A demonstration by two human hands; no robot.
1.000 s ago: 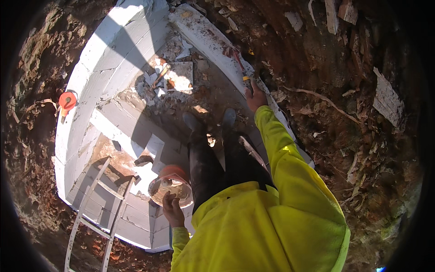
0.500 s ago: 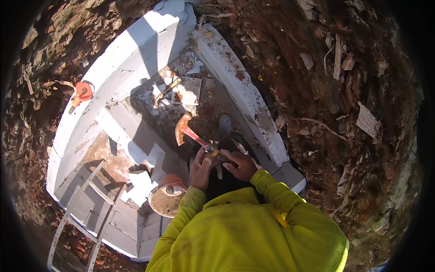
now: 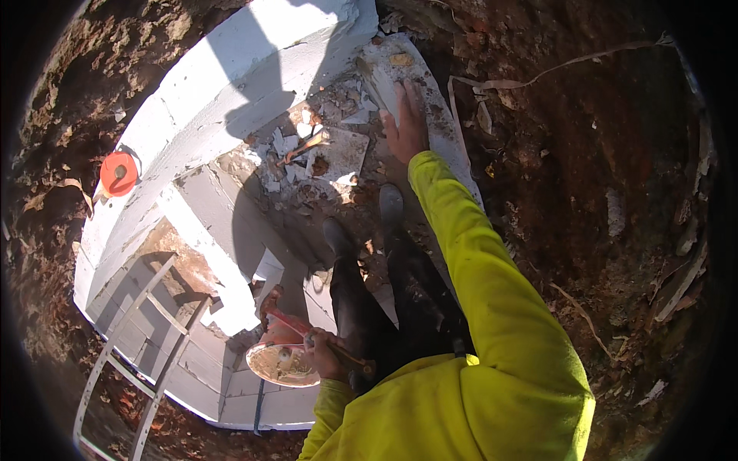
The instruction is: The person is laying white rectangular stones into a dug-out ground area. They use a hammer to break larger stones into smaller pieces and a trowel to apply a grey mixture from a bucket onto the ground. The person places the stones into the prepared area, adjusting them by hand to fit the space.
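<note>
Low by my left thigh, my left hand point(image 3: 327, 355) is wrapped round the handle of a claw hammer point(image 3: 290, 321). The hammer's rusty head points left, over a reddish bucket point(image 3: 265, 363) holding pale material. My right arm reaches forward to the right-hand wall point(image 3: 434, 115). There my right hand point(image 3: 407, 129) is open, fingers stretched out, over or on the wall's inner top edge; contact is hard to make out. A second tool with a wooden handle point(image 3: 306, 147) lies among white broken pieces beside a square slab point(image 3: 350, 154).
White block walls point(image 3: 207, 84) enclose the pit where I stand in dark boots. An orange-red reel point(image 3: 119, 174) sits on the left wall. A metal ladder point(image 3: 154, 396) leans at lower left. Rough brown earth point(image 3: 569, 192) rises on the right, with roots and a trailing strip.
Both hands were together at the hammer in front of me. My left hand has taken it down and left, near the bucket; my right has let go and reached forward to the wall.
</note>
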